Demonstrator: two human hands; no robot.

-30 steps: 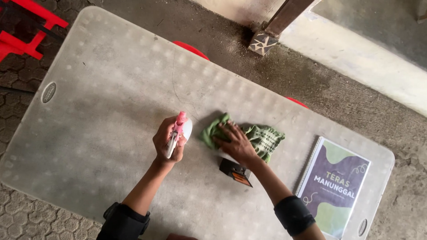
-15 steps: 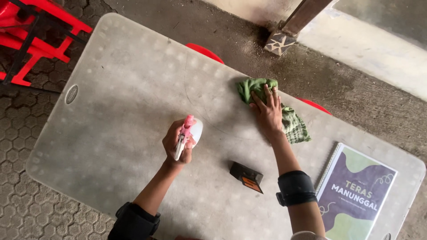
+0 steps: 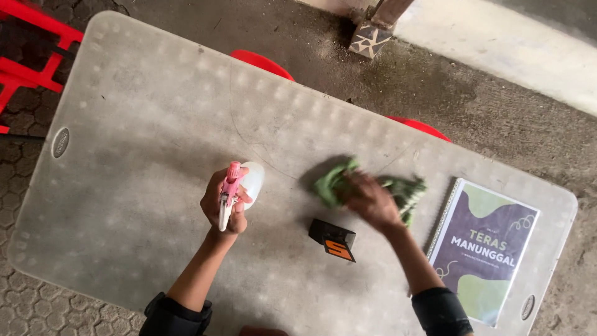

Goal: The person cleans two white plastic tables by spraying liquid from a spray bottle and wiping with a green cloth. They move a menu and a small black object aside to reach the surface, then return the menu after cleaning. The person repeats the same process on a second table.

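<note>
— At nine o'clock, what sits beside the pale grey plastic folding table?

— Red plastic furniture, partly out of view. Nearer the middle, the left hand is wrapped around a small white spray bottle with a pink trigger, lifted off the tabletop, likely kept clear of the wiping.

— And toward three o'clock?

— A small black box with an orange mark lies just below the crumpled green cloth. The right hand, blurred, presses flat on that cloth; how far the fingers spread I cannot tell. Farthest right, a purple and green spiral-bound notebook lies at the table's end, apart from the cloth.
</note>
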